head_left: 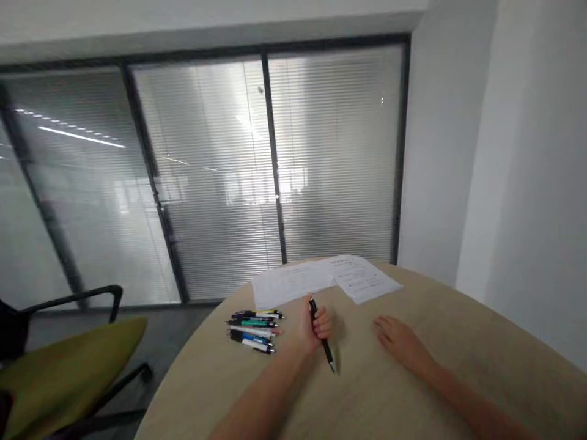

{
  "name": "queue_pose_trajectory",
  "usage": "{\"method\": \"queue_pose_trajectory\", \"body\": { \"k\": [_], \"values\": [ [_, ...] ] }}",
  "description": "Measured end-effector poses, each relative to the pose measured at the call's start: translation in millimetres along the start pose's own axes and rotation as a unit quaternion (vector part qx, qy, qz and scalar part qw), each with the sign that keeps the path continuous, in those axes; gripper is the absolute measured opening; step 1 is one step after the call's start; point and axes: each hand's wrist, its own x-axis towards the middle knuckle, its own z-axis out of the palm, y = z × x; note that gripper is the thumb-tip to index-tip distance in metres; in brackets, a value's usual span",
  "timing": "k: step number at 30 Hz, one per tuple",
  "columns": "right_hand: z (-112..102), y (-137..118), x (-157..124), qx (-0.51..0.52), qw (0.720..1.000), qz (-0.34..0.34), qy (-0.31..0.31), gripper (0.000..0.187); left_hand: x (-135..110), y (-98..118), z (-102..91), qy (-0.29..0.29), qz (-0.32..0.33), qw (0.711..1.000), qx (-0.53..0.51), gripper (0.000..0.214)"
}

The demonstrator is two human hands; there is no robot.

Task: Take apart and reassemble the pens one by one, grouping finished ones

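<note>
My left hand is wrapped round a black pen. The pen slants across the fist, its silver tip pointing down towards the near side of the table. My right hand lies palm down on the tabletop, fingers loosely stretched, holding nothing. Left of my left hand, several pens lie in a loose row, with white, blue, green, yellow and black parts. Beyond both hands are printed paper sheets, and the right-hand sheet partly overlaps the other.
Everything lies on a round, light wooden table. A chair with a yellow-green seat and black armrests stands to the left. Behind the table is a glass partition with blinds, and a white wall rises on the right.
</note>
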Motion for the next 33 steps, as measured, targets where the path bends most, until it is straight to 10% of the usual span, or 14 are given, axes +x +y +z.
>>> {"method": "queue_pose_trajectory", "body": {
  "k": [33],
  "values": [
    [-10,-11,-1,0.045,0.998,-0.042,0.029,0.031,12,-40,2.0,0.129,0.065,0.989,-0.034,0.046]
  ]
}}
